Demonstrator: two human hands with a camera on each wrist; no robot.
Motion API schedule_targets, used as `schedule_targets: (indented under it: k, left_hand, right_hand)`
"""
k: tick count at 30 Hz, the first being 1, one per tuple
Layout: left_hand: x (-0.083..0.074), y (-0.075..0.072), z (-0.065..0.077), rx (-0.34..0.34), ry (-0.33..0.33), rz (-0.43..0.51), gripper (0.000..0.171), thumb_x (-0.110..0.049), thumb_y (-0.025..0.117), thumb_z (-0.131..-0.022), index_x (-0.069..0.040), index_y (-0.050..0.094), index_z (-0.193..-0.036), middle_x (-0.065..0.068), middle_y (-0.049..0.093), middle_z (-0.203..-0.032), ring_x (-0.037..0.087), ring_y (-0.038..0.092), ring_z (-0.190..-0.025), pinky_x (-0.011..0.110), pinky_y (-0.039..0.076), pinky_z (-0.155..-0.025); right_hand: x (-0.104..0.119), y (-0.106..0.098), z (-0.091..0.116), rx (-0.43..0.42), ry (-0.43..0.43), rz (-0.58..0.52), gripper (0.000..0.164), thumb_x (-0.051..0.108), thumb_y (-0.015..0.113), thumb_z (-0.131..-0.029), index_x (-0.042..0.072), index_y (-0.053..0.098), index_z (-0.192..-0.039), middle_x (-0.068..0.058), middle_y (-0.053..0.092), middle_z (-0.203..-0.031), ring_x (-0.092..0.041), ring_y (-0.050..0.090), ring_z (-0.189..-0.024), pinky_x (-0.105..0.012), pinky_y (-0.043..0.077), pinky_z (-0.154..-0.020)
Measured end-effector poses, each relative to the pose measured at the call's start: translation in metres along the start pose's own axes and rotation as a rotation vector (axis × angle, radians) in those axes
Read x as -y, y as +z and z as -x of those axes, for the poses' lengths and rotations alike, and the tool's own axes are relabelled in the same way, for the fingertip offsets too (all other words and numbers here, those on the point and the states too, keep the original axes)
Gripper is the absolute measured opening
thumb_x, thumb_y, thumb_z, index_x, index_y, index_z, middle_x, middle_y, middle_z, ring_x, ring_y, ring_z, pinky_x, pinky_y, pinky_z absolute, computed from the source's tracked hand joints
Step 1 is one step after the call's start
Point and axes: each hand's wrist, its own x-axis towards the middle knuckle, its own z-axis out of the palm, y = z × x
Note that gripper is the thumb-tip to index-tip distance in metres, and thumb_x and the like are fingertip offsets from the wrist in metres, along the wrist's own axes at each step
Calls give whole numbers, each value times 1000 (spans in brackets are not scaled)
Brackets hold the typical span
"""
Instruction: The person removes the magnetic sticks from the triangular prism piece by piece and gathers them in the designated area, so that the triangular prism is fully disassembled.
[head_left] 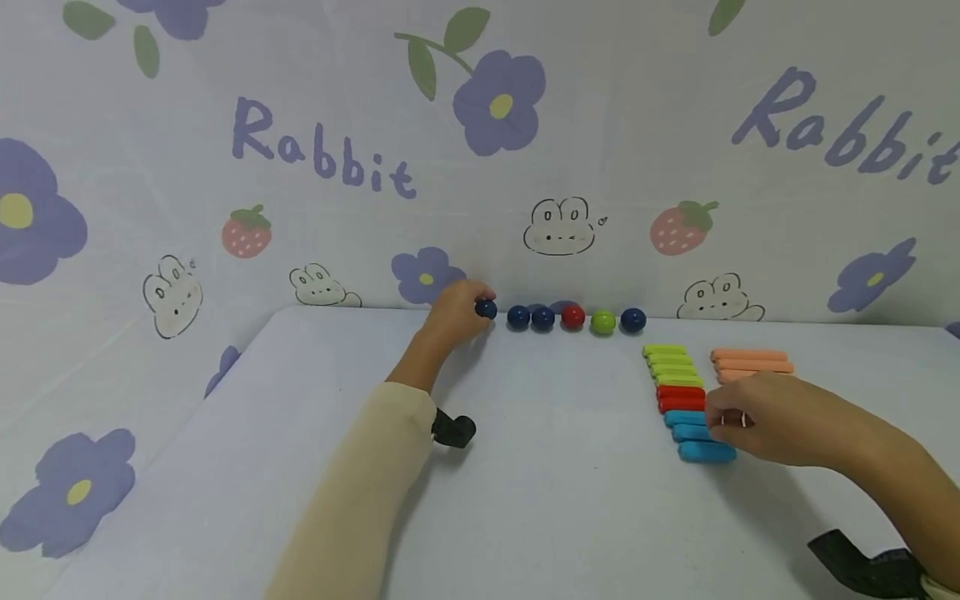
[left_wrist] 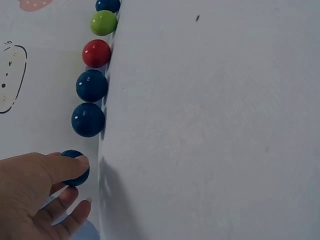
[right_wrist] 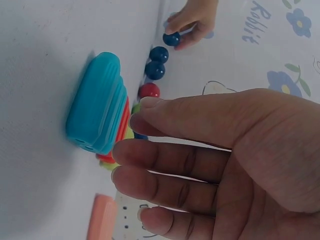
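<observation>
My left hand (head_left: pixel 456 315) pinches a dark blue ball (left_wrist: pixel 74 167) between thumb and fingers at the far edge of the table. That ball sits at the left end of a row, a small gap from two more blue balls (head_left: pixel 530 318). Beyond those come a red ball (head_left: pixel 573 317), a green ball (head_left: pixel 603 322) and another blue ball (head_left: pixel 633 321). My right hand (head_left: pixel 780 421) hovers with loosely bent fingers and nothing in them. It is beside a column of sticks, nearest the blue sticks (head_left: pixel 707 452); in the right wrist view its fingertips stand apart from these sticks.
Red sticks (head_left: pixel 681 406) and yellow-green sticks (head_left: pixel 670 360) continue the column toward the back. Right of them lie several orange sticks (head_left: pixel 750 356), partly behind the right hand. A patterned cloth (head_left: pixel 337 225) hangs behind the white table (head_left: pixel 555 483).
</observation>
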Motion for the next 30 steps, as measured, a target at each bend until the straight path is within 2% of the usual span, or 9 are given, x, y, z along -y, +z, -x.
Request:
schedule_targets:
  k: [6,11,15,24,27,30]
  left_hand:
    - [1,9,-5,-26,-10,-52,37,-7,77,-88,-7,68,-123,8,64,-126,24,55,-121,36,43,-105]
    - [2,14,-5,-24,-55,-54,39,-10,78,-88,-9,67,-125,6,64,-126,23,56,-121,37,43,-104]
    - [2,14,-4,-29,-78,-37,42,-11,77,-88,-11,63,-128,6,64,-127,23,57,-120,38,44,-102]
    - [-1,13,-2,-23,-72,-45,45,-10,77,-87,-12,61,-129,7,63,-128,24,57,-120,39,44,-102]
    - [0,11,-1,-16,-67,-40,51,-8,77,-86,-12,58,-134,7,61,-131,24,55,-122,39,44,-102]
    - [2,6,3,0,-54,-40,67,-10,81,-84,-12,50,-143,10,54,-140,26,51,-129,40,42,-106]
  right_hand:
    - [1,1,-1,14,11,-8,13,8,78,-86,18,68,-86,11,54,-71,-7,50,-68,-22,46,-56]
    - [2,0,-2,25,15,-18,13,8,78,-86,17,69,-87,11,55,-73,-8,50,-69,-22,48,-57]
    - [2,0,-2,31,13,-16,12,8,78,-86,16,70,-88,11,55,-73,-8,50,-69,-22,48,-58]
    - [0,0,0,18,3,-16,12,7,76,-86,16,69,-87,12,53,-72,-7,49,-67,-22,46,-55]
    - [0,0,0,14,5,-14,11,7,77,-86,16,70,-87,12,54,-72,-6,49,-67,-22,46,-55]
    - [1,-1,0,7,1,-10,12,6,76,-86,16,69,-87,12,53,-71,-6,48,-66,-22,45,-55]
